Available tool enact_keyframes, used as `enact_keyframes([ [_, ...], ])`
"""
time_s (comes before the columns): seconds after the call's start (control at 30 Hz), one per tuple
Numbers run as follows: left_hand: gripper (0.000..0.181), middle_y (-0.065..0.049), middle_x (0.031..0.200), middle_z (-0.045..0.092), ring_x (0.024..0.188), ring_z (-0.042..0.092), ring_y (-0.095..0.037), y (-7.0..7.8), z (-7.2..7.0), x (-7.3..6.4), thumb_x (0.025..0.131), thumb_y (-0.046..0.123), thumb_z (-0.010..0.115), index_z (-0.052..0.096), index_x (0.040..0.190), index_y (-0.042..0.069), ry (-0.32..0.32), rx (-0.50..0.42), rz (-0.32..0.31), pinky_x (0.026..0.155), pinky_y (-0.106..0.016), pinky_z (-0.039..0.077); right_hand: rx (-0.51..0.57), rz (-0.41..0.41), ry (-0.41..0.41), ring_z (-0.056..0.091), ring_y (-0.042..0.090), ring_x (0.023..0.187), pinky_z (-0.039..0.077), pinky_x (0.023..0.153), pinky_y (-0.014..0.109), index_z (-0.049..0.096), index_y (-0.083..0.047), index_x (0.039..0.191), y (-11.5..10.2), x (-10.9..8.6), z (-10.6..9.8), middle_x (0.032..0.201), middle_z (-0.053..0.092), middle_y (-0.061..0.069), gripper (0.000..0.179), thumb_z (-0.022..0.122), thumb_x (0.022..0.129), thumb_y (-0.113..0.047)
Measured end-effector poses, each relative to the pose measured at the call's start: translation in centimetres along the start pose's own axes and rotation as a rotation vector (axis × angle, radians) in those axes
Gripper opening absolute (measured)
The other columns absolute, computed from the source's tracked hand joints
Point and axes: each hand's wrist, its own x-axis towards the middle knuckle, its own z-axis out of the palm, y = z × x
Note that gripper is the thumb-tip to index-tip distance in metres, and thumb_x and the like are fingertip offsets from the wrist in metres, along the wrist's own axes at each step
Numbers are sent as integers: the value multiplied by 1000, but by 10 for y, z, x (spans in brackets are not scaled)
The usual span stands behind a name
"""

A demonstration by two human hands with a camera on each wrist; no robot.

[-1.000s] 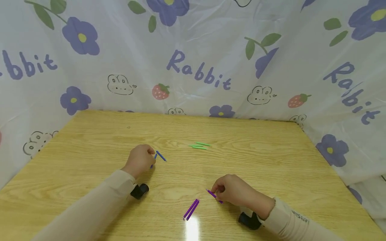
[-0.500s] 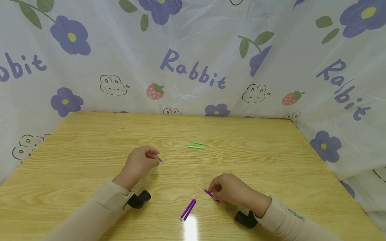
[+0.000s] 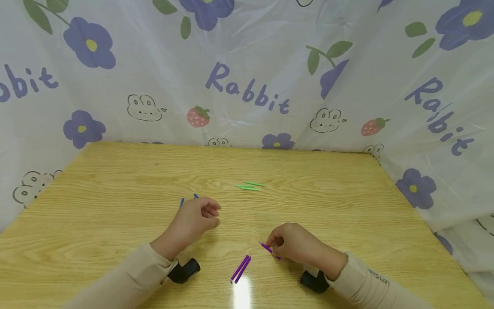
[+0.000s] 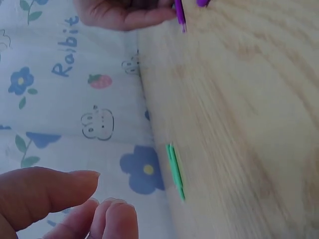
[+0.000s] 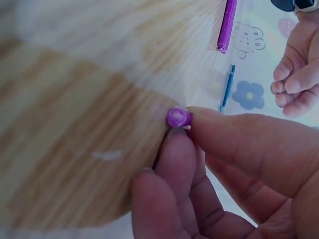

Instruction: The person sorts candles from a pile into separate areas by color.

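The left hand [image 3: 194, 221] has moved right, we see from head view, while the right hand [image 3: 295, 242], nearer to the purple pair [image 3: 240, 268], holds a purple stick [image 3: 264, 246] slanting far-left to near-right; left wrist view shows us the left grip apart, empty; right wrist view, the stick pinched.

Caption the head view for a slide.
Right hand pinches a purple stick, empty left hand near blue sticks, green sticks farther off on the wooden table.

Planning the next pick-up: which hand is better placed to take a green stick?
Left, probably. The left hand holds nothing and is nearer the green sticks, while the right hand pinches a purple stick.
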Motion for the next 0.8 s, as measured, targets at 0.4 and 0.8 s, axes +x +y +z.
enact_keyframes([
  [0.4,24,-8,84,58,74,54,-13,4,16,-12,73,-3,65,60,96,-3,-110,-35,76,65,-25,47,-20,-1,-10,46,8,55,39,48,22,68,-8,86,-1,1,0,64,57,-5,10,64,78,-2],
  [0.8,25,-9,83,56,74,51,-15,6,30,-18,71,-8,64,59,95,-4,-219,-46,78,65,-25,46,-44,-25,-17,50,7,58,42,54,23,68,-9,87,-1,1,0,65,60,-7,15,59,78,-1],
])
